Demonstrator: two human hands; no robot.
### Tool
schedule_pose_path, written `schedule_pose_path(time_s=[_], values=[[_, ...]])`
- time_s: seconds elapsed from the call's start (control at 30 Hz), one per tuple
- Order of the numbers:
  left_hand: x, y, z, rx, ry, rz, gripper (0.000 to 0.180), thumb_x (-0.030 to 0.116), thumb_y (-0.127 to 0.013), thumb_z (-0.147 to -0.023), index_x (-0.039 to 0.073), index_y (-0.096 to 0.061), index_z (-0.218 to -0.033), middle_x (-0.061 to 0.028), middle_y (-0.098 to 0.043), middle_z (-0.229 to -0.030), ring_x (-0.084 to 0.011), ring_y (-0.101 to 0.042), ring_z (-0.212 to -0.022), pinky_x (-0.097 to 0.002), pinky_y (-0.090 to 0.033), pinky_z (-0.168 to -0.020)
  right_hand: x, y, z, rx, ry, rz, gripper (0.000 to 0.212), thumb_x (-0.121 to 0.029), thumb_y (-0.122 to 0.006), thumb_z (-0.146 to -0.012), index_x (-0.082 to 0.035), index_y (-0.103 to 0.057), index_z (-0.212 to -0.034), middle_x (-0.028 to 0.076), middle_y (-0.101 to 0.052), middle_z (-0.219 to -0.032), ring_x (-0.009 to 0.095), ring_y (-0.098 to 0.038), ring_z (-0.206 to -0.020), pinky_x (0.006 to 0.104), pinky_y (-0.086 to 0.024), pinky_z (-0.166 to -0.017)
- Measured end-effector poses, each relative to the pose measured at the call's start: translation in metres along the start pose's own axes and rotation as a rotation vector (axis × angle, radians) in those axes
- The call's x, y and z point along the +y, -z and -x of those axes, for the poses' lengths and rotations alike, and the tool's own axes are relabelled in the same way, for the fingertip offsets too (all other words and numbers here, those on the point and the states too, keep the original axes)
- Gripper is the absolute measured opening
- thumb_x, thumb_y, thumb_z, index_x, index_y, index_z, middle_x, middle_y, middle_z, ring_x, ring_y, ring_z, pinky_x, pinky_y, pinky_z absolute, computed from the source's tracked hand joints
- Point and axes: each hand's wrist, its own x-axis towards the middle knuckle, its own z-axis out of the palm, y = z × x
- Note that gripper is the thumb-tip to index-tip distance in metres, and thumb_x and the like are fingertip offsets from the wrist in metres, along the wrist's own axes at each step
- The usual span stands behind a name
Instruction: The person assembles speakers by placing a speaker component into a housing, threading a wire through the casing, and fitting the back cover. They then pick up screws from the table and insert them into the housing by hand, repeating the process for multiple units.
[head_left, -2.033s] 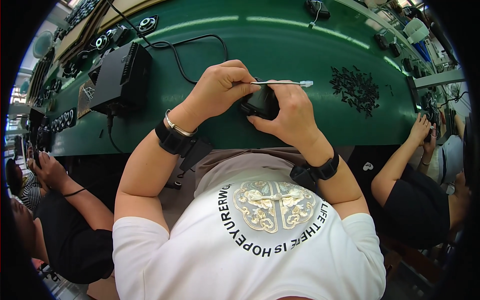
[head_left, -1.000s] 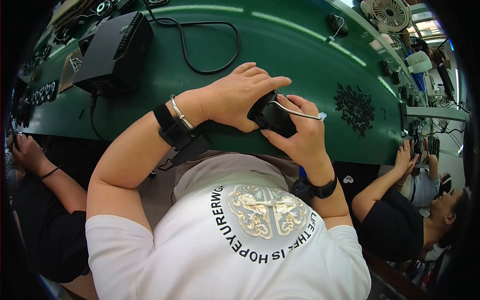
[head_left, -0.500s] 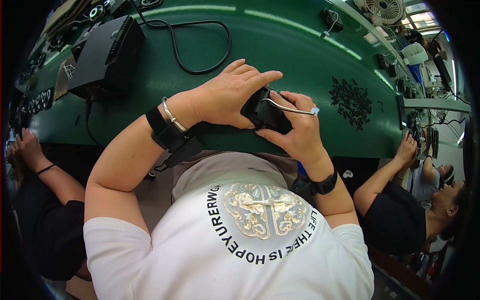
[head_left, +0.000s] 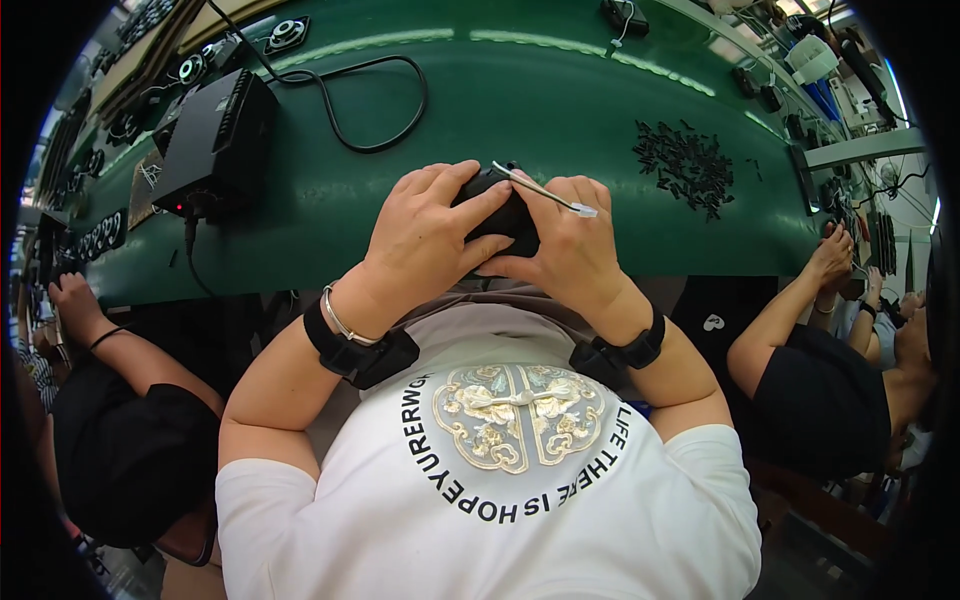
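Observation:
Between my two hands is a small black housing (head_left: pixel 515 222), held just above the near edge of the green table (head_left: pixel 520 90). My left hand (head_left: pixel 422 228) is closed round its left side, thumb and fingers against it. On the other side my right hand (head_left: pixel 572 240) grips it, the thumb along its near edge. A short wire lead (head_left: pixel 535 187) comes from the housing's top and crosses over my right fingers. It ends in a small white plug (head_left: pixel 583 210). My fingers hide much of the housing.
A heap of small black pieces (head_left: pixel 685 165) lies to the right. Left stands a black powered box (head_left: pixel 215 145) with a looped cable (head_left: pixel 420 100). Round speakers (head_left: pixel 287 35) and another black housing (head_left: pixel 625 15) lie farther back. Co-workers' hands (head_left: pixel 75 300) are at both sides.
My left hand's raised, spread fingers have come down round the housing. The housing has turned, and the wire lead slants differently across my right hand. The whole view has shifted somewhat.

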Motion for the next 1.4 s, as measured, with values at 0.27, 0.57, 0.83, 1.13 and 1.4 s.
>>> schedule_pose_path(time_s=[0.27, 0.57, 0.83, 1.13, 1.4], values=[[0.001, -0.009, 0.005, 0.058, 0.006, -0.011, 0.058, 0.015, -0.080, -0.065, 0.013, -0.065, -0.121, -0.0211, -0.058, -0.120, -0.0368, -0.059, -0.106, -0.0463, -0.048, -0.093, 0.058, -0.003, -0.019, -0.091, 0.263, -0.456, 0.080, -0.020, -0.084, -0.066, -0.008, -0.050, -0.136, 0.012, -0.060, -0.125, 0.032, -0.055, -0.115, 0.0430, -0.041, -0.100], [-0.001, -0.006, 0.008, -0.001, -0.017, -0.011, 0.060, 0.015, -0.080, -0.066, 0.014, -0.064, -0.123, -0.0205, -0.057, -0.124, -0.0363, -0.058, -0.110, -0.0464, -0.046, -0.096, 0.054, -0.010, -0.031, -0.229, 0.409, -0.421, 0.074, -0.010, -0.080, -0.070, -0.009, -0.050, -0.138, 0.012, -0.055, -0.135, 0.032, -0.053, -0.122, 0.0436, -0.038, -0.105], [0.004, -0.003, 0.004, -0.055, -0.032, -0.125, 0.061, 0.020, -0.083, -0.068, 0.015, -0.065, -0.125, -0.0183, -0.055, -0.130, -0.0348, -0.055, -0.118, -0.0440, -0.047, -0.097, 0.054, -0.013, -0.013, -0.095, 0.302, -0.449, 0.068, -0.008, -0.078, -0.073, -0.009, -0.052, -0.136, 0.011, -0.056, -0.134, 0.031, -0.054, -0.120, 0.0427, -0.040, -0.103], [-0.004, -0.011, -0.005, -0.067, 0.037, 0.130, 0.061, 0.006, -0.083, -0.064, 0.014, -0.067, -0.123, -0.0178, -0.056, -0.131, -0.0350, -0.058, -0.115, -0.0429, -0.050, -0.095, 0.133, 0.034, 0.021, 0.195, -0.375, -0.346, 0.012, -0.010, -0.074, -0.081, -0.004, -0.069, -0.090, 0.007, -0.066, -0.088, 0.024, -0.064, -0.080, 0.0316, -0.051, -0.066], [0.004, -0.016, -0.021, -0.110, 0.037, 0.221, 0.061, 0.005, -0.082, -0.064, 0.015, -0.068, -0.122, -0.0185, -0.056, -0.131, -0.0360, -0.058, -0.116, -0.0415, -0.052, -0.093, 0.133, 0.012, 0.015, 0.262, -0.318, -0.011, 0.014, -0.018, -0.074, -0.080, -0.006, -0.071, -0.087, 0.007, -0.065, -0.083, 0.027, -0.063, -0.078, 0.0368, -0.050, -0.069]])
